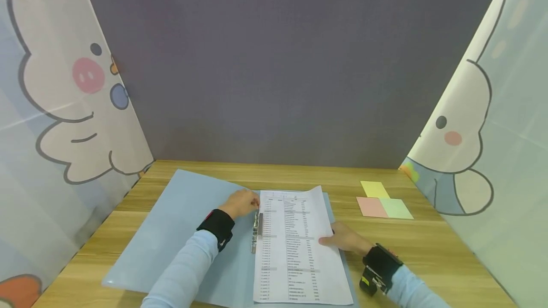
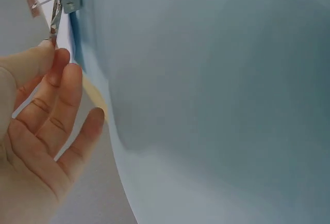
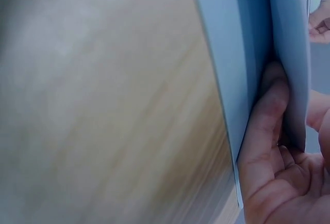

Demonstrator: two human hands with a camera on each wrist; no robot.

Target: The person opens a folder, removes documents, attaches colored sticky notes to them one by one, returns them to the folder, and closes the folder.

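Observation:
A light blue folder (image 1: pixel 180 222) lies spread open on the wooden table, with printed sheets (image 1: pixel 295 255) over its right half. Along its spine runs a metal clip (image 1: pixel 255 234), beside the sheets' left edge. My left hand (image 1: pixel 240 203) is at the top end of that clip. In the left wrist view its thumb and forefinger pinch the tip of the metal clip (image 2: pixel 55 17), the other fingers loosely bent. My right hand (image 1: pixel 348 238) grips the sheets by their right edge, thumb on top; in the right wrist view fingers (image 3: pixel 268 110) reach beneath the paper (image 3: pixel 293 53).
Yellow (image 1: pixel 374 189), pink (image 1: pixel 371 207) and green (image 1: pixel 396 208) paper squares lie on the table (image 1: pixel 436 260) to the right of the folder. A dark grey panel (image 1: pixel 274 70) stands behind the table, with cartoon-printed curtains (image 1: pixel 55 108) at both sides.

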